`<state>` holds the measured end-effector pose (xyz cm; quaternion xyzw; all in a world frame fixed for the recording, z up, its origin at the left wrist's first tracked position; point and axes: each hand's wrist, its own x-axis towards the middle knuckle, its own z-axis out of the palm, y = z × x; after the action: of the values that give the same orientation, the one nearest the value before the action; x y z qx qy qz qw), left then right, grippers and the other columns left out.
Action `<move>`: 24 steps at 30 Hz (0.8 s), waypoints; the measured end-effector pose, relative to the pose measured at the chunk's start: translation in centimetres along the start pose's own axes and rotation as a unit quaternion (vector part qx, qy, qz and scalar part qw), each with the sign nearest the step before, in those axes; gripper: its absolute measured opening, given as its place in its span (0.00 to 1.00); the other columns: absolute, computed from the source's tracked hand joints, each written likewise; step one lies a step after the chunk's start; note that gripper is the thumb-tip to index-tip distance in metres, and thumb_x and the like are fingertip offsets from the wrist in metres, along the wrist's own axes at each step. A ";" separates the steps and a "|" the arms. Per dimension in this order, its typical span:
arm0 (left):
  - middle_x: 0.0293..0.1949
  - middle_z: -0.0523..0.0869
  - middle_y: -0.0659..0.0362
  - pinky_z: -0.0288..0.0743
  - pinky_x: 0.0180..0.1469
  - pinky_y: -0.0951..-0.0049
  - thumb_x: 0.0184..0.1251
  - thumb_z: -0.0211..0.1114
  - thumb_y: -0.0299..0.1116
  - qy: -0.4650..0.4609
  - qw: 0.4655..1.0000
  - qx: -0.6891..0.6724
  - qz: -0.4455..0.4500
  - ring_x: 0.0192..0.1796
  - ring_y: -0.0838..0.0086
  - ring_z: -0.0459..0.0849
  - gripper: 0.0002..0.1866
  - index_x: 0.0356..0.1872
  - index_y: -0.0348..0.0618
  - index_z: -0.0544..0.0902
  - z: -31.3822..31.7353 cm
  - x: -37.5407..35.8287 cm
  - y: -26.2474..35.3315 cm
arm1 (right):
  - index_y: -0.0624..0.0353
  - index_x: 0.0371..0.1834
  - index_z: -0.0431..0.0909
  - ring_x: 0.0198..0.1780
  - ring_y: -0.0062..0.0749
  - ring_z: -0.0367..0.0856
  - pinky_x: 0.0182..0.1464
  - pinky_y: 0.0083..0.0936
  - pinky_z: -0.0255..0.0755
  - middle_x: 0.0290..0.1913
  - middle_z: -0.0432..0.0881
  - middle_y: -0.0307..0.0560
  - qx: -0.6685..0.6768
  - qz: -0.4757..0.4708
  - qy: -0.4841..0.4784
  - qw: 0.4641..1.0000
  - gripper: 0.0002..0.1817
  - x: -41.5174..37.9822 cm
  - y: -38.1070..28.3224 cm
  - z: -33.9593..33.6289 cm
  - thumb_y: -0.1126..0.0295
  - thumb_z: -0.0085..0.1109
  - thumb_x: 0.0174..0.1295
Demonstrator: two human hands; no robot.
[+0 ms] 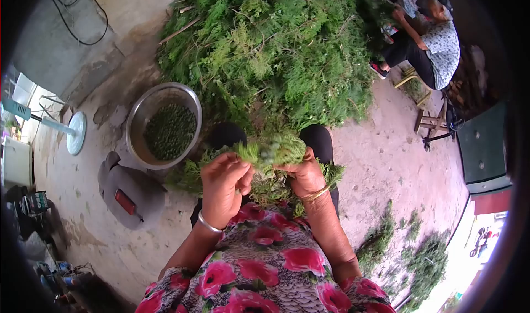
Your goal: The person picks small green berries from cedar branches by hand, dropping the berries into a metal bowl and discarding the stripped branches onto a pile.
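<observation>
Both of my hands are raised over my lap, a short gap apart. My left hand (223,181), with a silver bangle at the wrist, has its fingers pinched at the left end of a feathery green sprig (249,153). My right hand (305,174), wearing a gold bangle, is closed on a leafy green branch (287,149); its foliage is partly blurred between the hands. More cut greenery (270,186) lies on my lap beneath them. Beyond my knees rises a large pile of green branches (276,53).
A metal basin (132,128) holding small green pieces stands at the left, with a grey seat-like object (130,194) bearing a red item below it. A fan (76,133) is farther left. Another person (439,45) sits upper right. Loose branches (428,263) lie lower right.
</observation>
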<state>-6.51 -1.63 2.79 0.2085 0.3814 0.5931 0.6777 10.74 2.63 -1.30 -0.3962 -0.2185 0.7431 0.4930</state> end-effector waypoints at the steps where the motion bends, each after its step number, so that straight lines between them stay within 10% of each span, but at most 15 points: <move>1: 0.28 0.80 0.52 0.64 0.20 0.80 0.60 0.56 0.20 -0.001 0.998 0.047 0.034 0.23 0.78 0.74 0.09 0.42 0.33 0.78 -0.2 0.3 0.1 | 0.60 0.43 0.62 0.44 0.35 0.80 0.49 0.29 0.75 0.42 0.79 0.49 0.024 -0.008 -0.041 0.999 0.30 -0.1 -0.1 0.3 0.85 0.71 0.40; 2: 0.22 0.77 0.60 0.59 0.17 0.82 0.60 0.60 0.21 0.054 0.996 0.063 0.030 0.18 0.83 0.69 0.05 0.37 0.33 0.79 0.4 0.5 -0.3 | 0.58 0.41 0.77 0.38 0.27 0.81 0.37 0.20 0.73 0.37 0.83 0.40 0.045 -0.037 -0.023 0.998 0.24 -0.7 0.0 0.8 0.85 0.70 0.37; 10: 0.21 0.77 0.61 0.58 0.17 0.83 0.61 0.63 0.24 -0.031 0.991 0.134 0.003 0.18 0.85 0.68 0.03 0.33 0.36 0.79 0.0 1.4 -1.3 | 0.59 0.43 0.78 0.40 0.29 0.81 0.42 0.24 0.76 0.38 0.83 0.40 -0.002 -0.020 -0.043 0.999 0.25 0.1 0.0 -0.1 0.83 0.72 0.37; 16: 0.19 0.73 0.66 0.56 0.16 0.83 0.60 0.63 0.22 -0.055 0.967 0.204 0.141 0.17 0.86 0.65 0.04 0.28 0.38 0.77 -0.1 1.6 -2.5 | 0.61 0.41 0.76 0.44 0.28 0.79 0.47 0.25 0.72 0.43 0.82 0.42 -0.070 -0.052 -0.048 0.995 0.24 0.2 1.0 -0.8 0.82 0.73 0.37; 24: 0.22 0.74 0.65 0.59 0.17 0.82 0.61 0.62 0.23 -0.008 0.996 0.024 -0.086 0.18 0.84 0.67 0.02 0.32 0.38 0.77 0.4 1.0 -0.4 | 0.62 0.41 0.73 0.43 0.32 0.81 0.46 0.23 0.75 0.44 0.80 0.48 -0.007 0.034 -0.049 0.998 0.21 -0.4 -1.2 1.1 0.86 0.67 0.43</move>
<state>-5.96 -0.67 2.47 0.1955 0.4064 0.5219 0.7241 10.60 2.84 0.39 -0.3702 -0.2340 0.7766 0.4529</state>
